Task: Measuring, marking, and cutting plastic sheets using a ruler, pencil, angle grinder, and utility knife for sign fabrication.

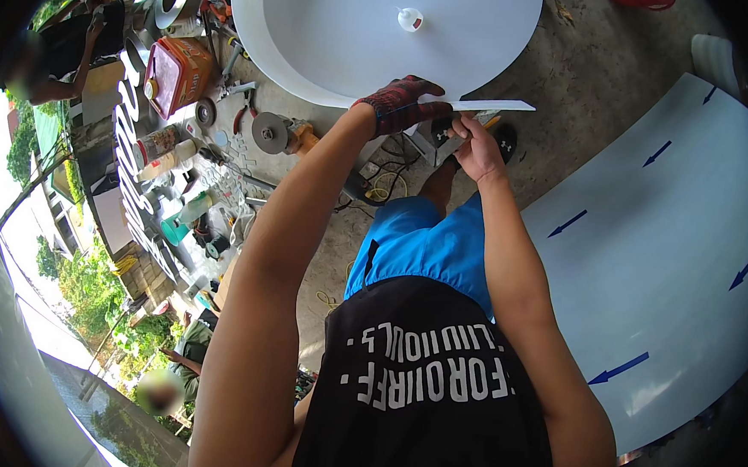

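My left hand, in a red-and-black glove, has its fingers closed on a narrow white strip at the near edge of a large round white shallow piece. My bare right hand is just below the strip, fingers curled round something I cannot make out. A grey box-like metal piece shows between my hands, partly hidden. A small white bottle stands on the round piece.
An angle grinder, orange container, pliers, jars and cords lie to my left, near white cut-out letters. A curved white sheet with blue arrows fills the right. Two other people are at the left.
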The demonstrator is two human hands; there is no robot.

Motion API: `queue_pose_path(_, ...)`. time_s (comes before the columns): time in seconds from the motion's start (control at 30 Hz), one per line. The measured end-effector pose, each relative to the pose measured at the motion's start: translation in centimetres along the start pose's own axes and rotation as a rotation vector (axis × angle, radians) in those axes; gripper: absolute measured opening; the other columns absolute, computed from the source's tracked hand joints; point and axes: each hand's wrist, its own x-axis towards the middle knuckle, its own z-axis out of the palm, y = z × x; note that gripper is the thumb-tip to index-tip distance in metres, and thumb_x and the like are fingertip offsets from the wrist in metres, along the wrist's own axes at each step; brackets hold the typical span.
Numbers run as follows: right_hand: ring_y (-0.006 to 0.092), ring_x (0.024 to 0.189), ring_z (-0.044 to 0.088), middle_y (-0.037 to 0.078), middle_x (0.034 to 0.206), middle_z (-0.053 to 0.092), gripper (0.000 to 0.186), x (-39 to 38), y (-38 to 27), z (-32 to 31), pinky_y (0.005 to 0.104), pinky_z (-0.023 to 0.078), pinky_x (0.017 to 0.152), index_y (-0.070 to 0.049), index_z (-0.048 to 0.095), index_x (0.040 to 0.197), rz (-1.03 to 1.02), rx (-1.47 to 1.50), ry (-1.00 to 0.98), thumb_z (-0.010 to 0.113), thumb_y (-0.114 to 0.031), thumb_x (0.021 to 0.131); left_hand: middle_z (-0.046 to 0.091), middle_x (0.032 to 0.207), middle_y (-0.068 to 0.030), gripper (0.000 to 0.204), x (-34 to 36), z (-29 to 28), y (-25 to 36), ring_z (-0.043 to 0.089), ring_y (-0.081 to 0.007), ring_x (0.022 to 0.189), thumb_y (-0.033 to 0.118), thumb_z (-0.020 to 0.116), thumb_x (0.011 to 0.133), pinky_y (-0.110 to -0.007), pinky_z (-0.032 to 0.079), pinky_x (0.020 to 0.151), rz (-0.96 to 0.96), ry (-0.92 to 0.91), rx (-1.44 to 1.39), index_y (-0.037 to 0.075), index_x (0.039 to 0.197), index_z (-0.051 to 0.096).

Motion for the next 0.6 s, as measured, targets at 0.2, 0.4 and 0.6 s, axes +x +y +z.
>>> queue_pose_path(0.2, 0.0113, 0.08, 0.049, -0.006, 0.075, 0.044, 0.005, -0.14, -0.21, 0.31, 0.0281, 0.042, 0.081, -0.02, 0.06, 0.106, -0.005, 0.009, -0.007, 0.057, -0.022, 0.103, 0.057, 0.138, -0.0167, 0.054, 0.1, -0.04, 0.04, 0.058, -0.0313, 0.124, 0.047, 0.067, 0.098, -0.041, 0.048, 0.104, -0.011, 0.002, -0.012, 0.015, 0.141, 0.061)
queue_pose_path(0.4, 0.0114, 0.078, 0.049, -0.006, 0.074, 0.044, 0.008, 0.09, -0.08, -0.11, 0.0277, 0.043, 0.078, -0.02, 0.062, 0.108, -0.004, 0.029, -0.031, 0.056, -0.021, 0.103, 0.057, 0.138, -0.0171, 0.055, 0.31, 0.23, -0.55, 0.058, -0.032, 0.125, 0.047, 0.067, 0.099, -0.042, 0.047, 0.105, 0.009, 0.013, -0.007, 0.014, 0.141, 0.06)
queue_pose_path(0.6, 0.012, 0.079, 0.05, -0.006, 0.074, 0.044, 0.015, 0.21, 0.2, -0.46, 0.0278, 0.042, 0.076, -0.02, 0.064, 0.116, -0.001, 0.033, -0.033, 0.055, -0.022, 0.103, 0.056, 0.14, -0.0163, 0.056, -0.18, 0.14, -0.06, 0.056, -0.0326, 0.128, 0.049, 0.064, 0.1, -0.042, 0.046, 0.108, 0.0, 0.011, 0.013, 0.014, 0.143, 0.059)
